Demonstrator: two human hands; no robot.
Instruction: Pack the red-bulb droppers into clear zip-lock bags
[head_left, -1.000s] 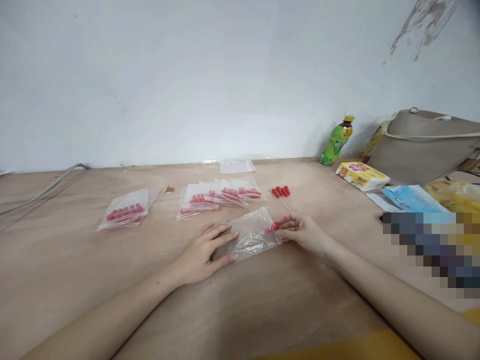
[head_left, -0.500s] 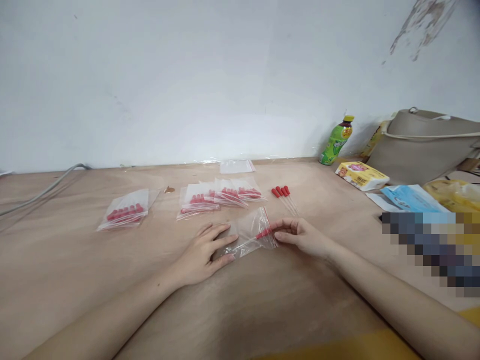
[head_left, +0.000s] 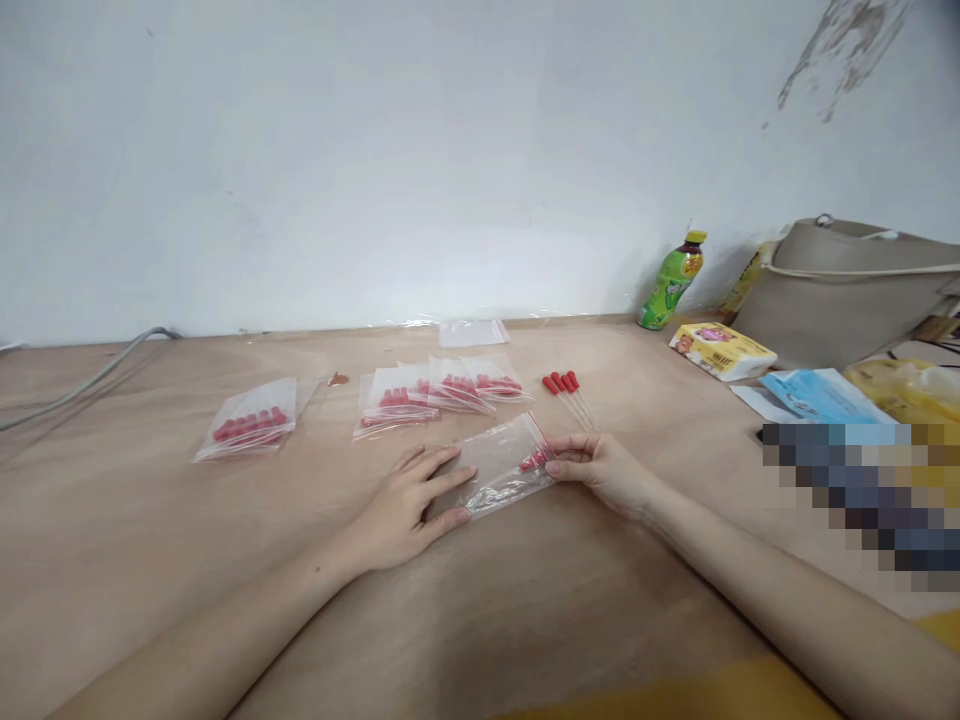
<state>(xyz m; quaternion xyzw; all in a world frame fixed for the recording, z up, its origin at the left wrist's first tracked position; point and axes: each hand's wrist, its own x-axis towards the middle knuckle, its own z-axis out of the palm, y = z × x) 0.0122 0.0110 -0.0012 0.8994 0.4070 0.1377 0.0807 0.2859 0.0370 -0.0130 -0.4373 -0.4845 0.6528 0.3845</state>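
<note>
A clear zip-lock bag (head_left: pixel 501 455) with a red-edged mouth lies between my hands. Inside it, near the mouth, are red dropper bulbs (head_left: pixel 533 461); glare and folds blur their glass stems. My left hand (head_left: pixel 424 500) rests with fingers spread flat, fingertips on the bag's closed left end. At the mouth, my right hand (head_left: pixel 596 470) pinches the bag's edge between thumb and fingers, close beside the bulbs. Three loose droppers (head_left: pixel 562 383) with red bulbs and clear stems lie just beyond my right hand.
Filled bags overlap behind my hands (head_left: pixel 450 385), and more filled bags lie at left (head_left: pixel 247 425). A flat bag stack (head_left: pixel 474 332) sits by the wall. At right are a green bottle (head_left: pixel 673 282), a yellow tissue pack (head_left: pixel 721 350), a blue mask packet (head_left: pixel 825 396) and a grey bag (head_left: pixel 847 290).
The red bulb in the bag has shifted slightly right, and the bag lies flatter. My right index finger has drawn back from inside the mouth to its edge. My left hand stays put.
</note>
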